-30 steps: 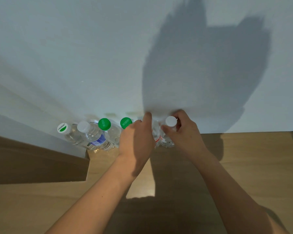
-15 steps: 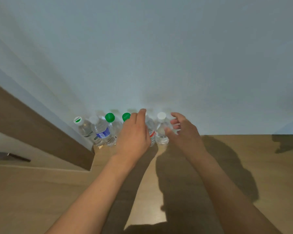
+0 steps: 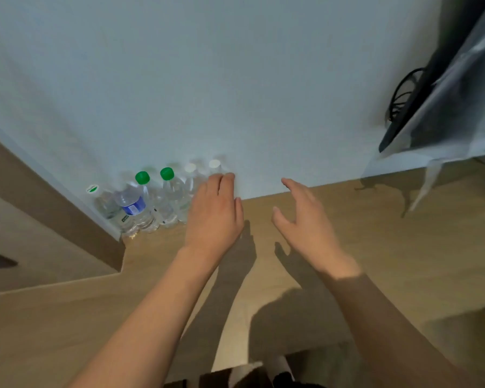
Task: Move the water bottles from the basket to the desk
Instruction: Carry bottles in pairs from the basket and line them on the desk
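Several clear water bottles stand in a row on the wooden desk (image 3: 347, 247) against the pale wall. The row holds a blue-label bottle (image 3: 132, 201), two green-capped bottles (image 3: 167, 186) and two white-capped bottles (image 3: 214, 165). My left hand (image 3: 214, 214) hovers in front of the white-capped bottles, fingers together and extended, and hides their lower parts. My right hand (image 3: 303, 219) is off to the right, open, fingers spread, holding nothing. The basket itself cannot be made out.
A dark monitor under a clear plastic cover (image 3: 445, 88) hangs at the upper right, with black cables (image 3: 401, 96) beside it. A wooden partition (image 3: 53, 208) bounds the bottle row on the left. Something dark and white (image 3: 263, 371) shows at the bottom edge.
My right hand has let go of the white-capped bottle and pulled away to the right. My left hand has drawn back slightly. The view has swung right, bringing the monitor in.
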The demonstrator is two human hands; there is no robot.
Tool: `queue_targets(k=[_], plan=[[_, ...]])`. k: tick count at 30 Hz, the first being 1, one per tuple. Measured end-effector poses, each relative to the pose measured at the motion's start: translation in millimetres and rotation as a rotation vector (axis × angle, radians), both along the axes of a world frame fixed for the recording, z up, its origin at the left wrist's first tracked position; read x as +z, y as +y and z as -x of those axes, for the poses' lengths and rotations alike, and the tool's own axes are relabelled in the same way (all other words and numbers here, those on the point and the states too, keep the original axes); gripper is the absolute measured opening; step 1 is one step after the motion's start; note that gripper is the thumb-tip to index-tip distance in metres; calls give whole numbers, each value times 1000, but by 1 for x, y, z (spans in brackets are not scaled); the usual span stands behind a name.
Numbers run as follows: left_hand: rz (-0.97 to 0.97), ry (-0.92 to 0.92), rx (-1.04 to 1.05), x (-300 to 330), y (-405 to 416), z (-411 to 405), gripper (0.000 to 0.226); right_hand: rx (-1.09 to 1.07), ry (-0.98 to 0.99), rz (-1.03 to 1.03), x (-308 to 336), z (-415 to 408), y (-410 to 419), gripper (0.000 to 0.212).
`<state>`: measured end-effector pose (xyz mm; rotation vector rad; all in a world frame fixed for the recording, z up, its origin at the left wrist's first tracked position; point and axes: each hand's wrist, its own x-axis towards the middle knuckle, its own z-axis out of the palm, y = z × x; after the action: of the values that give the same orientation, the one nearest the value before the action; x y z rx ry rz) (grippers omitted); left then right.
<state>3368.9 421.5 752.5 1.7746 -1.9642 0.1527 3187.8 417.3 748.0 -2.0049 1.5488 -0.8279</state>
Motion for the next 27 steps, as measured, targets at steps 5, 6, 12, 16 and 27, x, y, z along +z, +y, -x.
queue_targets(k=[5, 6, 12, 16, 27], plan=[[-35, 55, -180, -2, 16, 62, 40, -202, 53, -19, 4, 65, 70, 57], [-46, 64, -222, -1, 21, 81, 40, -249, 61, -31, 5, 83, 83, 57], [-13, 7, -502, 15, 53, 211, 38, -529, 26, -43, 12, 197, 149, 62], [7, -23, -633, 19, 70, 317, 42, -661, 30, -29, 10, 290, 192, 63], [-16, -14, -1003, 4, 159, 656, 41, -1004, -8, -102, 3, 573, 316, 63]])
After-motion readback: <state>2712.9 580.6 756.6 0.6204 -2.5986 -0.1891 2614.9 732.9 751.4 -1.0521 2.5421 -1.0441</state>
